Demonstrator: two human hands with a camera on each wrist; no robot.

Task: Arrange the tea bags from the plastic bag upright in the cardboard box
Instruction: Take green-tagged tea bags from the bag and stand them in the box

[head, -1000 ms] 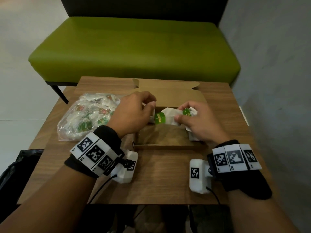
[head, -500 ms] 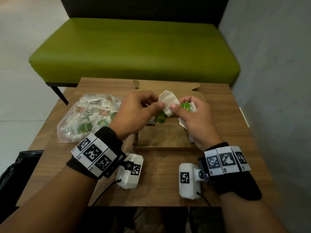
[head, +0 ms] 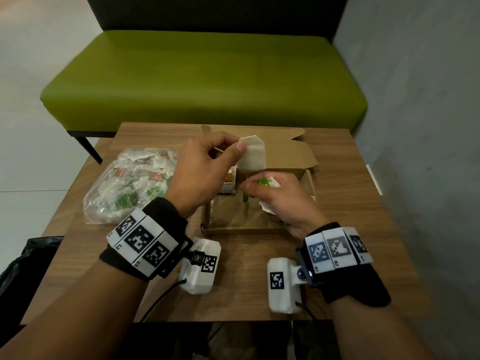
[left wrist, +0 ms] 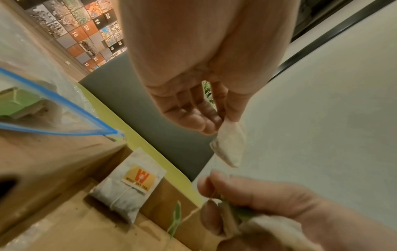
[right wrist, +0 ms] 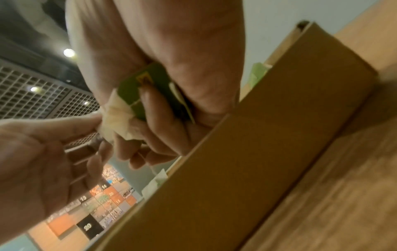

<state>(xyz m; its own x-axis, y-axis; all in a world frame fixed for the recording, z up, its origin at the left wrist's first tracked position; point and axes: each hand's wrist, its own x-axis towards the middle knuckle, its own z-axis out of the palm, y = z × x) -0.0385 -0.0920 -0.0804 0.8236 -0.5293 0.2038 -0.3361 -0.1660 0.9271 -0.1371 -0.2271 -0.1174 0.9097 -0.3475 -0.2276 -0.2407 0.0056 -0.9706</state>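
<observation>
Over the open cardboard box (head: 259, 229), the left hand (head: 205, 172) has risen since half a second ago, lifting a white tea bag (head: 252, 154) clear of the right hand (head: 283, 201), which met it at the same bag then and now sits lower, above the box's right half. The box, the plastic bag (head: 130, 185) to its left and the table (head: 246, 294) have not shifted.

Left of the box, the plastic bag lies on the table, full of tea bags, its blue-edged mouth (left wrist: 64, 105) toward the box. The left hand pinches the white tea bag's top corner between thumb and forefinger, the other fingers loosely curled; the bag hangs above the box's far left part, its string (left wrist: 214, 176) running down to the right hand. Inside the box, one orange-labelled tea bag (left wrist: 131, 183) leans against the far left corner. The right hand is closed round several crumpled tea bags (right wrist: 120, 122) with green tags (right wrist: 146, 95), thumb and forefinger nipping the string.

Most of the box floor is bare; its lid flap (head: 285, 149) lies folded back on the far side. Bare tabletop shows right of the box and in front of it.
</observation>
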